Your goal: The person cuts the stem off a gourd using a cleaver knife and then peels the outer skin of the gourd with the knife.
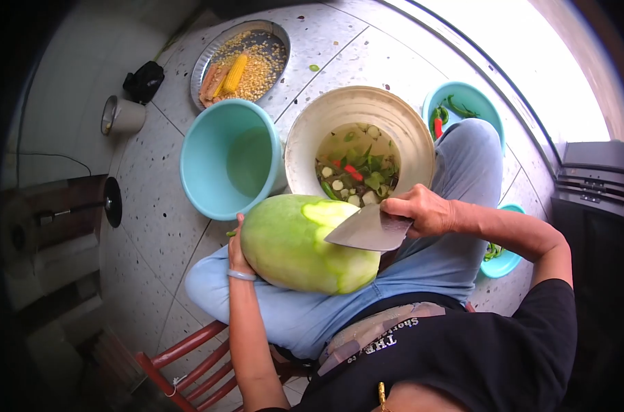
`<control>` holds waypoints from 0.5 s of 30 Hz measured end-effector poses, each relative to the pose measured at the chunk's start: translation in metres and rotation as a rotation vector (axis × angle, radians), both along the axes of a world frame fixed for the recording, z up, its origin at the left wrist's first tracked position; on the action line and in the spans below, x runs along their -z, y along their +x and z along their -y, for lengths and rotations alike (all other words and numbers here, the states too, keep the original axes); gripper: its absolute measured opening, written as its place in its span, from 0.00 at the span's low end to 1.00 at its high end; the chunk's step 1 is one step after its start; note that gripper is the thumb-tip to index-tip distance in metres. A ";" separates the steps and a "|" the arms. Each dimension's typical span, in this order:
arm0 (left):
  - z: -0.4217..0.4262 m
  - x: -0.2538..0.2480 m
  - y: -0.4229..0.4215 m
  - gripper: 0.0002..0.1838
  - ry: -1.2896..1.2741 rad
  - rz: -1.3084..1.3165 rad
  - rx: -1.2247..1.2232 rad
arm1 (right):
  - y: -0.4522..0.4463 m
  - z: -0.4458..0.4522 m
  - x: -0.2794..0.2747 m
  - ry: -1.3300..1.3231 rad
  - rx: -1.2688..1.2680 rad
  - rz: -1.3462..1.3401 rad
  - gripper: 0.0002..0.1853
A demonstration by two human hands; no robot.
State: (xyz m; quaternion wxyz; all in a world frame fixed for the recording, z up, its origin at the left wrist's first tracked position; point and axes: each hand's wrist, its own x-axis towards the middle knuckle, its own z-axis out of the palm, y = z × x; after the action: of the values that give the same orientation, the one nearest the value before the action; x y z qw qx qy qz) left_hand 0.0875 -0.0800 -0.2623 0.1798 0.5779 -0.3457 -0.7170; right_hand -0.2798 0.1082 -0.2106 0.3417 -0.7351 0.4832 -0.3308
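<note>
A large pale green winter melon lies across my lap, with peeled, brighter green patches at its right end. My left hand holds the melon's left end, its fingers partly hidden behind it. In my right hand is a cleaver, gripped by the handle. Its broad blade lies over the peeled right end of the melon. Just beyond the melon stands a cream bucket with murky water, leaves, red and green pepper pieces and pale round slices in it.
A turquoise bucket stands left of the cream one. Behind it lies a metal tray with corn kernels and cobs. Turquoise basins with peppers and green vegetables sit at the right. A red chair is under me.
</note>
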 end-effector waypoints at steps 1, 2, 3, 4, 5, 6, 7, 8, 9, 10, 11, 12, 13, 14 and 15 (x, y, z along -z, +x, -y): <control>0.000 0.002 0.002 0.33 0.009 -0.012 -0.003 | 0.002 0.000 -0.001 -0.007 0.009 0.000 0.18; -0.001 -0.002 0.000 0.32 -0.006 0.010 0.012 | 0.005 0.001 0.003 0.003 0.015 0.005 0.18; -0.002 -0.007 -0.003 0.32 -0.022 0.034 0.027 | 0.007 0.003 0.008 0.012 0.021 0.011 0.18; -0.002 -0.012 -0.005 0.32 -0.038 0.059 0.041 | 0.009 0.004 0.011 0.021 0.026 0.018 0.19; -0.002 -0.011 -0.004 0.32 -0.034 0.051 0.033 | 0.009 0.005 0.013 0.021 0.015 0.021 0.19; -0.002 -0.009 -0.003 0.32 -0.030 0.040 0.024 | 0.008 0.006 0.014 0.021 0.003 0.022 0.19; -0.001 -0.007 -0.003 0.32 -0.025 0.028 0.014 | 0.007 0.007 0.014 0.022 -0.009 0.022 0.19; -0.001 -0.007 -0.005 0.32 -0.028 0.051 0.015 | 0.007 0.006 0.014 0.016 -0.012 0.023 0.19; -0.002 -0.009 -0.007 0.32 -0.030 0.074 0.014 | 0.006 0.005 0.014 0.010 -0.016 0.025 0.19; -0.002 -0.010 -0.007 0.32 -0.033 0.098 0.013 | 0.006 0.004 0.013 0.003 -0.021 0.027 0.19; -0.001 -0.009 -0.007 0.32 -0.018 0.053 0.015 | 0.006 0.005 0.014 -0.002 -0.024 0.024 0.19; 0.000 -0.006 -0.005 0.31 -0.002 0.009 0.015 | 0.006 0.005 0.014 -0.006 -0.028 0.022 0.19; 0.000 -0.005 -0.004 0.31 0.015 -0.035 0.013 | 0.007 0.006 0.015 -0.010 -0.034 0.019 0.19; 0.000 -0.006 -0.005 0.31 0.007 -0.024 0.022 | 0.008 0.007 0.017 0.003 -0.026 0.022 0.18; -0.001 -0.008 -0.006 0.31 -0.004 -0.012 0.032 | 0.011 0.009 0.022 0.013 -0.018 0.025 0.18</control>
State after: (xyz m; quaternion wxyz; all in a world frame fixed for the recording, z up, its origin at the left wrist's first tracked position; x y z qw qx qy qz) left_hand 0.0820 -0.0790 -0.2542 0.1714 0.5678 -0.3552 -0.7226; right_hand -0.2691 0.0990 -0.2330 0.3555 -0.7328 0.4746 -0.3337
